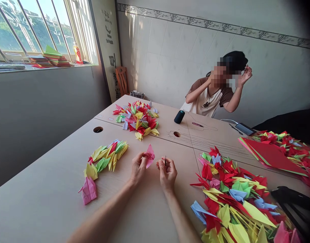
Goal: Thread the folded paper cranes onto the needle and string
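My left hand (138,167) pinches a pink folded paper crane (150,156) at the middle of the table. My right hand (168,174) is a short way to its right and holds a thin dark needle-like tool (165,162) upright between its fingertips. A small orange-red wad (158,164), possibly thread or beads, sits between my hands, and I cannot tell what it is. A curved row of yellow, green and pink paper cranes (104,160) lies left of my hands, with a large pink crane (88,191) at its end. A big heap of red, yellow and blue cranes (233,199) lies to the right.
Another heap of paper cranes (137,118) lies farther along the table. A dark cylindrical speaker (179,116), a stack of red paper (271,157) and a phone (244,129) are on the far right. A seated person (215,87) raises both hands to their head beyond the table.
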`<control>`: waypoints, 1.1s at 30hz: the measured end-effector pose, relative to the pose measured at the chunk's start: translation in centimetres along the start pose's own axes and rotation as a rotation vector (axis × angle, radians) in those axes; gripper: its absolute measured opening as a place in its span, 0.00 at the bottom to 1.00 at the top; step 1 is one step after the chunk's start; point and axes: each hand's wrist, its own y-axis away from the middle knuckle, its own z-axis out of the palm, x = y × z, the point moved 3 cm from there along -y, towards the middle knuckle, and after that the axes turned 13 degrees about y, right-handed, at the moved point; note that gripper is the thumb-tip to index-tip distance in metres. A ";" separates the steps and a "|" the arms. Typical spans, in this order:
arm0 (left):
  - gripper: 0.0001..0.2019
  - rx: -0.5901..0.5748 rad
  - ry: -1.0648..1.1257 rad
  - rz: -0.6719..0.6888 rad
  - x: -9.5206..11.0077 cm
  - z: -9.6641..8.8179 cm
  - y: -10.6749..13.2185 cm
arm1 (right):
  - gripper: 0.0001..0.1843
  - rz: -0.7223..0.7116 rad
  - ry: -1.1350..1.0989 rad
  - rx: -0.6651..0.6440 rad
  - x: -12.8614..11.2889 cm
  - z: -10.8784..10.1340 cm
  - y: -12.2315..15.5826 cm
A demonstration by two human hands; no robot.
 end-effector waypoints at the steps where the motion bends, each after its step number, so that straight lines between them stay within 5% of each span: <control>1: 0.10 -0.040 0.000 -0.011 0.0 0.1 0.1 | 0.17 0.026 -0.021 0.017 0.1 -0.1 -0.1; 6: 0.12 -0.280 0.007 -0.102 -0.2 0.7 0.6 | 0.15 0.064 -0.048 -0.041 -0.1 -0.1 -0.6; 9: 0.12 -0.317 -0.018 -0.109 -0.1 0.9 0.7 | 0.14 0.031 -0.019 -0.064 0.0 0.0 -0.7; 17: 0.16 -0.185 0.069 -0.135 -0.2 0.6 0.6 | 0.15 0.170 -0.165 0.051 0.9 -0.1 -0.8; 26: 0.15 -0.257 0.120 0.004 0.4 1.4 1.2 | 0.16 0.200 -0.204 0.037 0.8 -0.1 -0.8; 33: 0.10 0.003 0.140 0.011 -1.1 0.7 0.6 | 0.14 0.144 -0.183 -0.056 0.7 0.3 -0.8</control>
